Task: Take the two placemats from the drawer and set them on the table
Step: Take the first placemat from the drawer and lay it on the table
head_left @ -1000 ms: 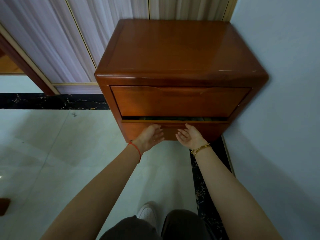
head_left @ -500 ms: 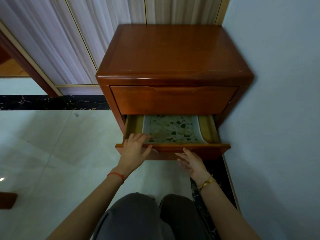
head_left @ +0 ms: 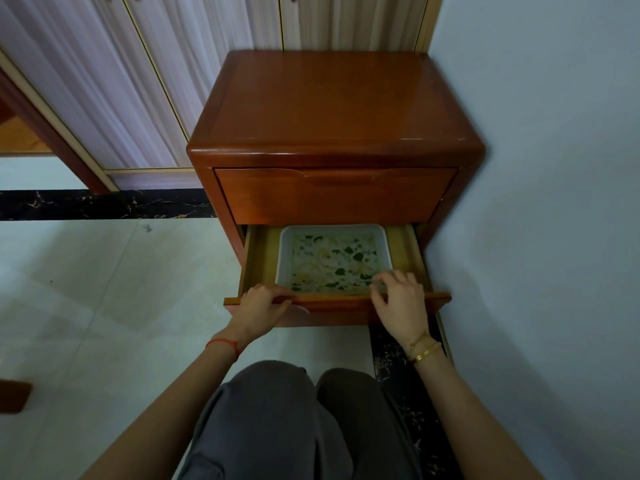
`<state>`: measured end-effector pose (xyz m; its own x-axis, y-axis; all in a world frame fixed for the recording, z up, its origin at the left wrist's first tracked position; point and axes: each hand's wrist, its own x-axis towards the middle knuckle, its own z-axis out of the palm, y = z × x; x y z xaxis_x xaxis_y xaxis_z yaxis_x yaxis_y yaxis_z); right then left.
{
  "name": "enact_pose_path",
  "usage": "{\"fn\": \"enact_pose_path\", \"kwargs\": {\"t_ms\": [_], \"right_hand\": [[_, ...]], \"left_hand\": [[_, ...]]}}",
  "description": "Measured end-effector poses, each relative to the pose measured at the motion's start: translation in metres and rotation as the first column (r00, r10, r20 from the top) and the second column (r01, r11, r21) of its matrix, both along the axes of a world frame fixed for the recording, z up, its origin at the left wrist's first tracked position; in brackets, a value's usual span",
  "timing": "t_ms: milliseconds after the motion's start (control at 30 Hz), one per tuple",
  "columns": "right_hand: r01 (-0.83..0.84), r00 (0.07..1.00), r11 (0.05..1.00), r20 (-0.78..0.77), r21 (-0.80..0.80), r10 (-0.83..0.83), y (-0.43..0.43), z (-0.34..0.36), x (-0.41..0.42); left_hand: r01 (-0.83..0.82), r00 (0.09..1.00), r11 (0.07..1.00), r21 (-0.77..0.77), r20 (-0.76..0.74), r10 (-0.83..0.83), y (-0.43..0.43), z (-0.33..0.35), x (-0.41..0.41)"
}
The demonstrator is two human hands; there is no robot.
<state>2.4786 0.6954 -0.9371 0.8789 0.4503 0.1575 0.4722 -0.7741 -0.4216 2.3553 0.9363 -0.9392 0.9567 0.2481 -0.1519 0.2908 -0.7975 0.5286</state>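
— Where's the white-bordered, leaf-patterned placemat (head_left: pixel 332 261)?
— In the open wooden drawer (head_left: pixel 261 258), just beyond both hands: the left hand (head_left: pixel 259 306) grips its front; the right hand (head_left: pixel 401 299) curls at the mat's edge, grip unclear.

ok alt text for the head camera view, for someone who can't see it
A person's left hand grips the front of an open bottom drawer in a small wooden cabinet, while the right hand reaches over that front to the near edge of a leaf-patterned placemat lying inside.
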Motion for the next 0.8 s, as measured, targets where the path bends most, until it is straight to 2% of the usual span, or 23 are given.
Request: {"fn": "enact_pose_path", "kwargs": {"t_ms": [67, 133, 367, 600, 700, 800], "right_hand": [[-0.118, 0.988, 0.986, -0.114, -0.117, 0.105, 0.0, -0.011, -0.002], [-0.139, 0.981, 0.973, -0.162, -0.184, 0.109, -0.002, -0.02, -0.005], [-0.098, 0.992, 0.98, -0.098, -0.175, 0.082, 0.004, -0.026, -0.001], [-0.068, 0.985, 0.995, -0.165, -0.074, 0.055, 0.005, -0.02, 0.033], [0.011, 0.963, 0.977, -0.26, -0.211, -0.067, 0.006, -0.018, 0.06], [0.003, 0.882, 0.909, -0.427, -0.417, -0.199, 0.01, -0.02, 0.083]], "left_hand": [[-0.001, 1.0, 1.0, 0.002, 0.002, 0.001, 0.0, 0.001, 0.0], [-0.001, 1.0, 1.0, 0.003, 0.009, 0.001, 0.0, 0.001, 0.003], [-0.031, 1.0, 0.999, -0.032, 0.0, 0.031, 0.007, -0.005, 0.012], [-0.229, 0.973, 0.968, -0.103, 0.009, 0.231, 0.017, -0.012, 0.037], [-0.292, 0.955, 0.947, -0.137, -0.089, 0.282, 0.021, -0.013, 0.053], [-0.336, 0.926, 0.925, -0.175, -0.239, 0.291, 0.022, -0.013, 0.071]]}}
